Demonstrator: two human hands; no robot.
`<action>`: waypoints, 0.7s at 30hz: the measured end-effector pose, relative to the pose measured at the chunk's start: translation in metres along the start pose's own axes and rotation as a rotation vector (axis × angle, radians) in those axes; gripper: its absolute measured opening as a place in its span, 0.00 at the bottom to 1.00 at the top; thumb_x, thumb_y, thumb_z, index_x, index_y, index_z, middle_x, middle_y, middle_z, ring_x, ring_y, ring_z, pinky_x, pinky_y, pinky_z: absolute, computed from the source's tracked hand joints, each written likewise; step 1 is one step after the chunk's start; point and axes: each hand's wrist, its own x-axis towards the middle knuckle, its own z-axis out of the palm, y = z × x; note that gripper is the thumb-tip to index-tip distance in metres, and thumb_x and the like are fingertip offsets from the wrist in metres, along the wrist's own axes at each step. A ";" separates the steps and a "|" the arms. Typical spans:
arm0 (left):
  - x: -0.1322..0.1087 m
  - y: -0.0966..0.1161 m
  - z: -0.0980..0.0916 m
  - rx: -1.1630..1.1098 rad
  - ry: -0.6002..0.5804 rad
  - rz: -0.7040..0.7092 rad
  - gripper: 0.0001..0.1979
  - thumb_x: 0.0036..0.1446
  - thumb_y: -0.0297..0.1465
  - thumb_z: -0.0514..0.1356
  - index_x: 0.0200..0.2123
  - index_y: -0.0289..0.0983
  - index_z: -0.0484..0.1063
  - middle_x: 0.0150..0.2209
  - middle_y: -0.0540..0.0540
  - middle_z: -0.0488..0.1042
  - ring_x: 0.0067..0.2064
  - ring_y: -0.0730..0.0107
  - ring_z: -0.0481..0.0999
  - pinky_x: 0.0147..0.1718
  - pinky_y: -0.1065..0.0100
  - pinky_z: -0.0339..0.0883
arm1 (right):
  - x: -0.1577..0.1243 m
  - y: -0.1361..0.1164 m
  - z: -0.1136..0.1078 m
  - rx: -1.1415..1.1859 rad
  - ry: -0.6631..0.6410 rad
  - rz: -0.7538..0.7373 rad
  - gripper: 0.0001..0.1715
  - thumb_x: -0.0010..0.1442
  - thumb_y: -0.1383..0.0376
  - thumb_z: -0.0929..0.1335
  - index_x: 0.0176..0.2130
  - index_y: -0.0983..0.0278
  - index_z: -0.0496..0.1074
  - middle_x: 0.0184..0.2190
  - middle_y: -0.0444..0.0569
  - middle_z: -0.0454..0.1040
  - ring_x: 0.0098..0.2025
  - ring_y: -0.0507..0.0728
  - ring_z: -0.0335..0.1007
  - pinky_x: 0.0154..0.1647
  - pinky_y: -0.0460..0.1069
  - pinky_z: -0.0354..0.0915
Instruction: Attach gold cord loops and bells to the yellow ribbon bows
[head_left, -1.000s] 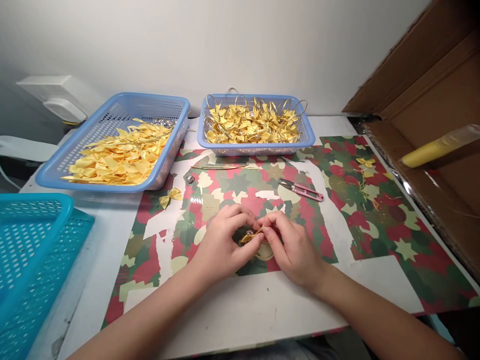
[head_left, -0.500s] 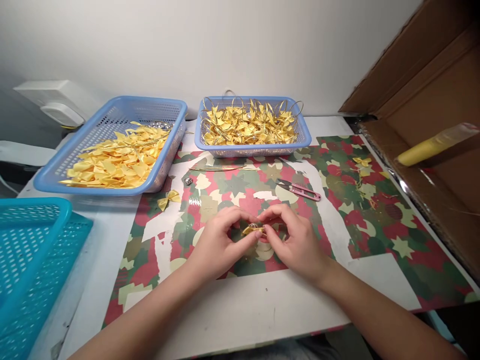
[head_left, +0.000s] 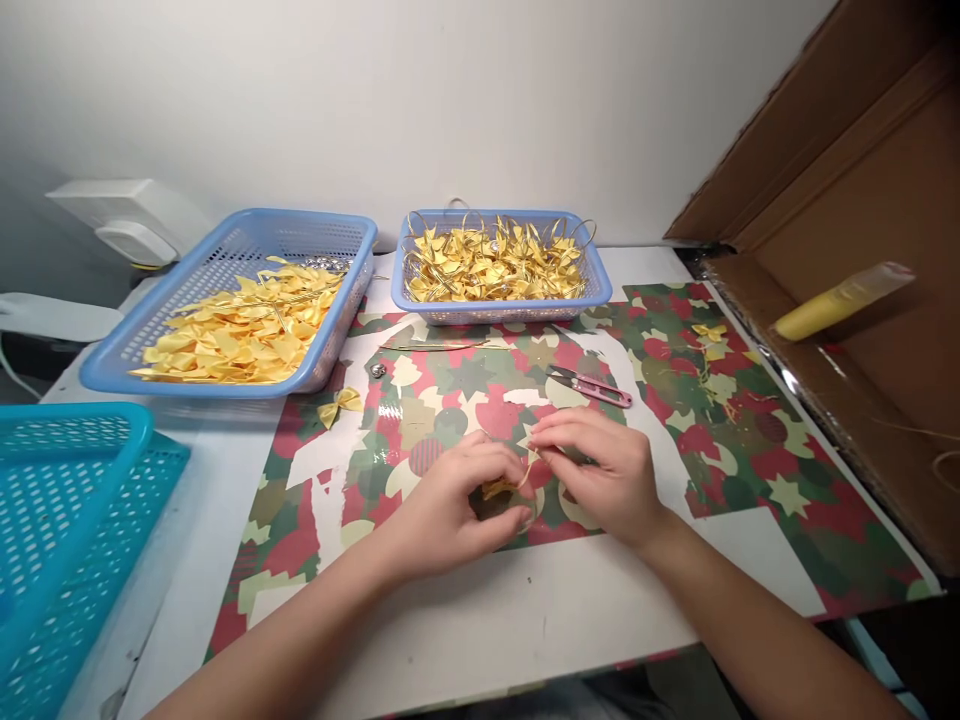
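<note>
My left hand (head_left: pixel 454 505) is curled around a yellow ribbon bow (head_left: pixel 495 488), most of it hidden by the fingers. A thin gold cord (head_left: pixel 529 467) runs from the bow to my right hand (head_left: pixel 604 470), whose thumb and forefinger pinch its end. Beyond my right hand lie pink-handled thread snips (head_left: pixel 592 386). Farther left on the patterned sheet are another yellow bow (head_left: pixel 340 405), a small silver bell (head_left: pixel 377 370) and some lengths of gold cord (head_left: pixel 435 347).
A blue basket (head_left: pixel 184 390) holds yellow bows and silver bells. Another blue basket (head_left: pixel 502 314) holds bows with gold loops. A teal basket (head_left: pixel 142 440) stands at the near left. On the right are a cardboard box (head_left: pixel 840 230), a yellow-filled tube (head_left: pixel 840 302) and thread scraps (head_left: pixel 709 360).
My hands were together at the bow. My right hand has drawn slightly away to the right with the cord end, while my left hand has closed around the bow. The view has shifted slightly.
</note>
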 end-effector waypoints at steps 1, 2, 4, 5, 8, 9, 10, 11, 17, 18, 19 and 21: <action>0.000 0.000 0.000 -0.045 0.008 -0.020 0.03 0.54 0.26 0.62 0.31 0.40 0.74 0.30 0.50 0.76 0.34 0.69 0.71 0.38 0.64 0.65 | -0.001 0.001 0.001 -0.003 -0.002 -0.006 0.12 0.59 0.76 0.67 0.33 0.61 0.77 0.30 0.47 0.79 0.34 0.55 0.77 0.35 0.50 0.73; -0.001 0.000 0.000 -0.101 0.024 -0.032 0.02 0.54 0.27 0.63 0.30 0.39 0.74 0.28 0.50 0.75 0.33 0.68 0.71 0.35 0.65 0.65 | -0.001 0.001 0.001 -0.006 -0.004 -0.019 0.12 0.59 0.75 0.68 0.33 0.60 0.78 0.29 0.47 0.79 0.33 0.54 0.76 0.34 0.50 0.73; -0.001 -0.002 0.000 -0.237 0.101 -0.019 0.03 0.54 0.28 0.64 0.28 0.39 0.75 0.26 0.48 0.74 0.32 0.69 0.71 0.31 0.67 0.65 | -0.002 0.002 0.003 -0.014 -0.027 -0.054 0.11 0.60 0.74 0.68 0.33 0.61 0.78 0.28 0.46 0.79 0.31 0.54 0.75 0.32 0.50 0.72; -0.001 -0.003 0.001 -0.309 0.157 0.002 0.03 0.54 0.27 0.64 0.28 0.38 0.76 0.26 0.48 0.74 0.31 0.69 0.71 0.30 0.68 0.66 | -0.002 0.002 0.003 -0.018 -0.048 -0.075 0.10 0.60 0.74 0.68 0.34 0.61 0.78 0.28 0.46 0.79 0.30 0.54 0.74 0.31 0.49 0.71; -0.001 -0.008 0.003 -0.464 0.317 0.057 0.05 0.54 0.25 0.64 0.32 0.39 0.79 0.28 0.48 0.75 0.32 0.72 0.72 0.29 0.72 0.68 | -0.003 0.001 0.005 -0.025 -0.102 -0.118 0.09 0.60 0.73 0.69 0.34 0.61 0.78 0.28 0.46 0.79 0.29 0.53 0.72 0.30 0.49 0.69; -0.001 -0.010 0.004 -0.492 0.348 0.058 0.07 0.55 0.23 0.63 0.34 0.41 0.79 0.29 0.48 0.75 0.32 0.73 0.73 0.28 0.73 0.68 | -0.003 0.001 0.005 -0.029 -0.106 -0.124 0.09 0.60 0.73 0.69 0.34 0.61 0.78 0.27 0.46 0.79 0.29 0.53 0.71 0.29 0.49 0.68; -0.001 -0.011 0.004 -0.508 0.363 0.052 0.10 0.55 0.22 0.62 0.35 0.42 0.80 0.31 0.48 0.76 0.32 0.73 0.73 0.29 0.74 0.68 | -0.002 0.001 0.005 -0.036 -0.097 -0.131 0.10 0.60 0.74 0.68 0.34 0.61 0.78 0.27 0.46 0.79 0.28 0.53 0.70 0.29 0.49 0.67; -0.001 -0.013 0.005 -0.515 0.369 0.041 0.12 0.55 0.21 0.61 0.37 0.43 0.80 0.32 0.48 0.76 0.33 0.74 0.74 0.30 0.75 0.69 | -0.002 0.002 0.006 -0.046 -0.083 -0.136 0.11 0.60 0.74 0.68 0.34 0.61 0.77 0.26 0.45 0.78 0.28 0.53 0.69 0.29 0.49 0.66; -0.002 -0.015 0.005 -0.521 0.348 -0.015 0.24 0.54 0.16 0.57 0.46 0.48 0.80 0.44 0.48 0.79 0.48 0.69 0.76 0.45 0.72 0.72 | 0.000 0.005 0.004 -0.122 -0.044 -0.106 0.09 0.60 0.74 0.68 0.34 0.62 0.76 0.26 0.47 0.76 0.30 0.55 0.67 0.30 0.50 0.65; -0.002 -0.015 0.005 -0.544 0.319 -0.017 0.25 0.54 0.15 0.56 0.46 0.48 0.79 0.46 0.48 0.79 0.50 0.69 0.75 0.47 0.71 0.71 | 0.000 0.005 0.004 -0.126 -0.048 -0.097 0.09 0.60 0.74 0.68 0.34 0.62 0.76 0.26 0.47 0.76 0.30 0.55 0.67 0.30 0.50 0.65; -0.002 -0.015 0.005 -0.575 0.283 -0.020 0.25 0.54 0.15 0.56 0.46 0.48 0.79 0.48 0.48 0.79 0.51 0.68 0.75 0.47 0.71 0.71 | 0.001 0.005 0.003 -0.126 -0.054 -0.089 0.09 0.61 0.74 0.68 0.34 0.62 0.76 0.27 0.47 0.76 0.30 0.55 0.67 0.31 0.51 0.65; -0.003 -0.016 0.004 -0.647 0.205 -0.033 0.26 0.54 0.15 0.55 0.46 0.48 0.79 0.48 0.49 0.79 0.49 0.69 0.76 0.45 0.71 0.72 | 0.002 0.005 0.001 -0.109 -0.053 -0.067 0.09 0.61 0.74 0.67 0.34 0.62 0.76 0.27 0.47 0.76 0.31 0.55 0.68 0.32 0.51 0.65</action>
